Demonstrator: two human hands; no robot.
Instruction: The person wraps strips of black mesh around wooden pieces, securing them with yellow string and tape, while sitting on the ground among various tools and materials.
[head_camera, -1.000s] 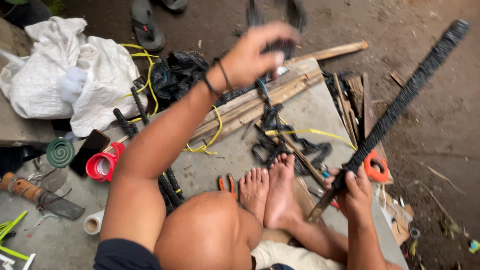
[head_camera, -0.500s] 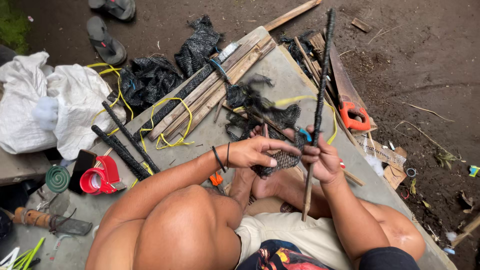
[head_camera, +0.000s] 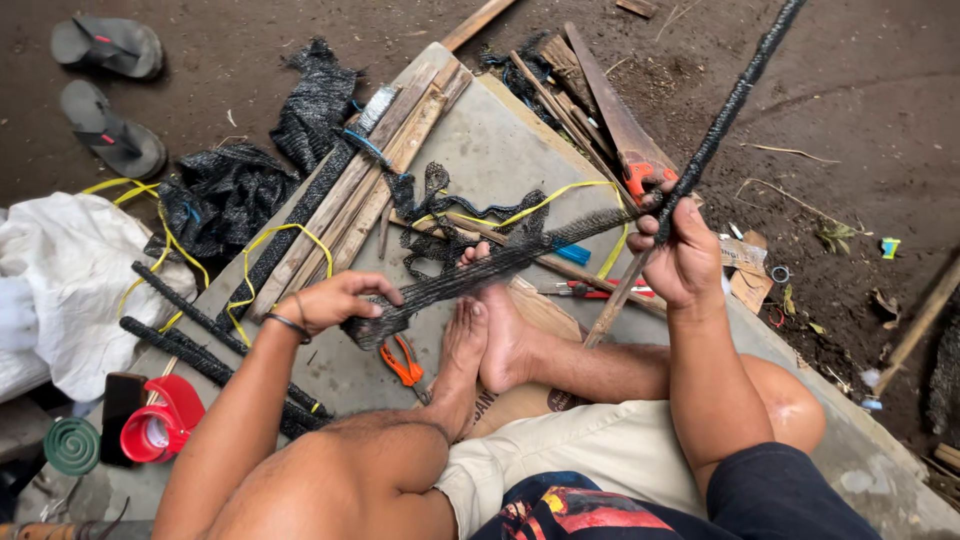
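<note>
Pliers (head_camera: 403, 362) on the board (head_camera: 500, 160) left of the feet (head_camera: 487, 335), wooden slats (head_camera: 370, 180) behind, sandals (head_camera: 108, 90) far left on the ground (head_camera: 850, 110).

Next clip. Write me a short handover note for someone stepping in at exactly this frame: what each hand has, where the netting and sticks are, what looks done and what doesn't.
Left hand: closed on the bunched end of a black mesh strip.
Right hand: gripping a long stick wrapped in black mesh, held slanting up to the right; the strip runs taut from left hand to this stick.
Around: bare wooden slats on the grey board; loose black netting left of it; orange pliers by the feet.
Done: several mesh-wrapped sticks lie at the left.
Left: the lower part of the held stick is bare, and the slats are unwrapped.
</note>
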